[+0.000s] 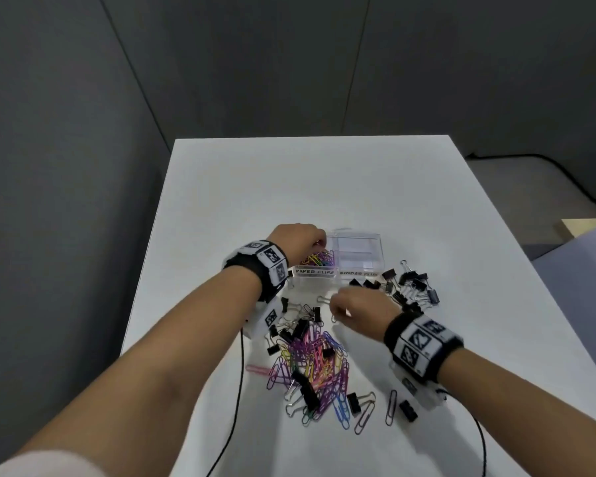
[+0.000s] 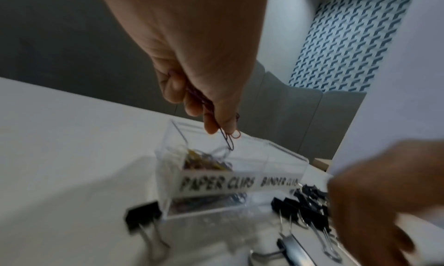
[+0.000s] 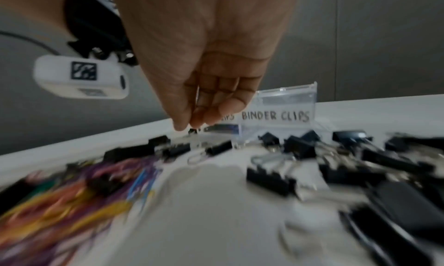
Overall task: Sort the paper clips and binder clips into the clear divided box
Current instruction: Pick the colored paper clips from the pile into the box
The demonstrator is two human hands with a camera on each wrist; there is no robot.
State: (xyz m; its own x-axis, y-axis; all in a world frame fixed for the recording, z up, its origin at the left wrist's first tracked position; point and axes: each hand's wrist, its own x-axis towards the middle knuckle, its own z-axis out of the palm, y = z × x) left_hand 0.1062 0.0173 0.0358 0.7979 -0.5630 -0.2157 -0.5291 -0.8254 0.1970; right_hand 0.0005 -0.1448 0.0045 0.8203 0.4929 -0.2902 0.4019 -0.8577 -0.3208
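Observation:
The clear divided box [image 1: 375,235] stands mid-table, labelled PAPER CLIPS and BINDER CLIPS. My left hand [image 1: 319,243] hovers over its left compartment, where coloured paper clips [image 1: 319,259] lie. In the left wrist view, the left hand [image 2: 222,129] pinches a purple and a red paper clip [image 2: 229,140] above the box [image 2: 168,175]. My right hand [image 1: 334,306] hangs just above the table in front of the box, its fingers curled towards the thumb. In the blurred right wrist view, the right hand [image 3: 190,124] shows nothing clearly held.
A mixed pile of coloured paper clips and black binder clips [image 1: 310,359] lies near me. Several black binder clips [image 1: 410,287] cluster to the right of the box. Large silver paper clips [image 1: 365,416] lie front right. A black cable [image 1: 238,390] runs along the left of the white table.

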